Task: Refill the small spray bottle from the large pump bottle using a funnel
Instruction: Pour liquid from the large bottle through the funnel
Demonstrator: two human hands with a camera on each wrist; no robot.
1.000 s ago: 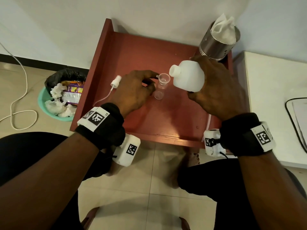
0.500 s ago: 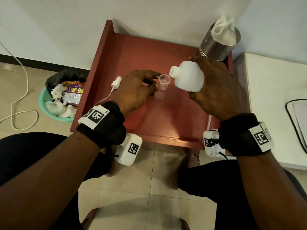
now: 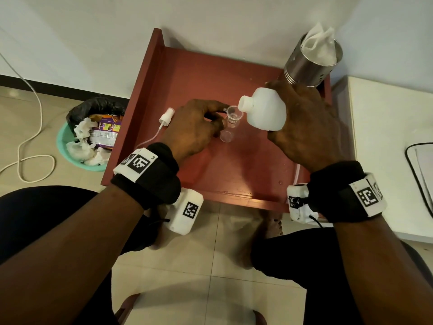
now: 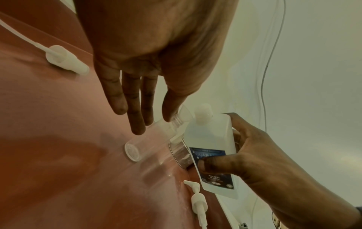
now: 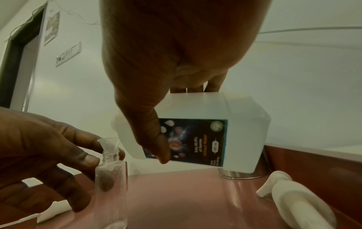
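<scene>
Reddish desk (image 3: 246, 170) by a white wall: left hand (image 3: 194, 130) pinches the small spray bottle (image 5: 111, 182) with funnel (image 3: 232, 113) seated, right hand (image 3: 304, 123) grips the tipped large pump bottle (image 3: 264, 112), mouth beside the funnel, so pouring looks next, needing a slow steady tilt.

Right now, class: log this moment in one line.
right hand: tilts large bottle | left hand: steadies small bottle | funnel: seated

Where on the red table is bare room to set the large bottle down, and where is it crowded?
Free: the near table strip between both wrists, and the far-left stretch behind the left hand. Crowded: centre, with small spray bottle, funnel and clear cap; right edge, with pump head and steel tin.
</scene>
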